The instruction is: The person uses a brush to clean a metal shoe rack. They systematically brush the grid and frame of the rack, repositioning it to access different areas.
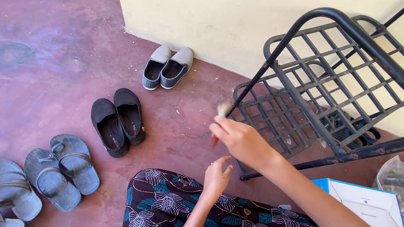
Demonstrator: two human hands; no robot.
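Note:
My right hand [241, 139] grips a small brush [222, 111] with a red handle and pale bristles. The bristles touch the front leg of a black metal shoe rack [339, 76] that stands against the cream wall. My left hand [217, 175] hovers just below, fingers loosely curled and holding nothing, above my lap in a dark floral skirt [166, 206].
Pairs of footwear lie on the reddish floor: grey slip-ons [168, 67] by the wall, black shoes [117, 120] in the middle, grey sandals [60, 169] at the lower left. An open blue and white box [372, 204] and a clear plastic bag [401, 179] sit at the right.

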